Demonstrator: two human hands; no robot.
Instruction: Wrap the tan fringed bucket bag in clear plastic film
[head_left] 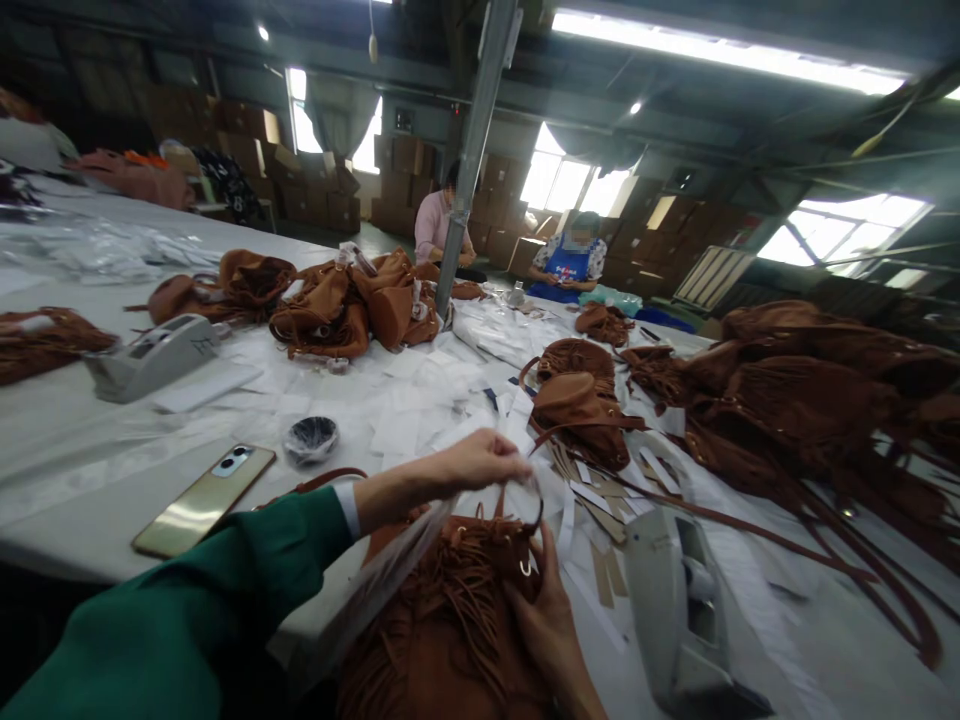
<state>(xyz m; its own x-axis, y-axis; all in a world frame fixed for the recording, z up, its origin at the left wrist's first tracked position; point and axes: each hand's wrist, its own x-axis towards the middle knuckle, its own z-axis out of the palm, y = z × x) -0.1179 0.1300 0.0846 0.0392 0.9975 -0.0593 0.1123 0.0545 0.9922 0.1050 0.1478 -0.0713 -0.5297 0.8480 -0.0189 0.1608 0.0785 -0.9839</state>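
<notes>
A brown fringed bag (450, 620) with a small metal ring sits at the table's front edge, close to me. My right hand (544, 605) grips its right side, fingers round the upper part near the flap. Above the bag, my left hand (487, 462) is closed in a pinch. A translucent strip of plastic film (409, 560) runs from it down along the bag's left side. Just below those fingers a thin dark strap loop (539, 512) rises from the bag's top; whether they touch it I cannot tell.
Grey tape dispensers stand at right (675, 610) and left (154, 355). A gold phone (206, 500) and a wrapped dark roll (310, 440) lie at left. More brown bags (577, 400) and a large pile (810, 390) surround paper scraps. A metal post (472, 150) rises mid-table; two people work beyond.
</notes>
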